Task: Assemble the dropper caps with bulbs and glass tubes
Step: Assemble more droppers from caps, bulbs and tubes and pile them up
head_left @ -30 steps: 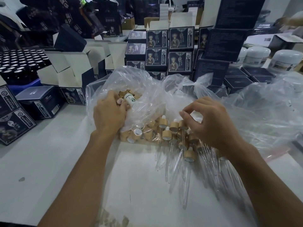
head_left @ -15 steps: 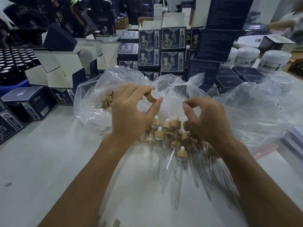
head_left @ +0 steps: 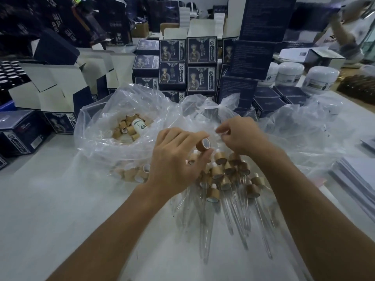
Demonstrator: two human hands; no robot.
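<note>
"Wooden cap [head_left: 204,144] is pinched in my left hand [head_left: 176,157], over the pile of finished droppers [head_left: 227,177]."

"And your right hand [head_left: 241,136]?"

"It pinches the plastic bag [head_left: 203,110], I think; hard to see. If my fingers slip, the cap might fall and get lost in that pile."

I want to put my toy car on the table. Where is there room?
The bare white table left of the left arm, in front of the dark boxes, is free. It is crowded around the plastic bag of caps, the pile of finished droppers between the hands, and the paper stack at right.
</note>
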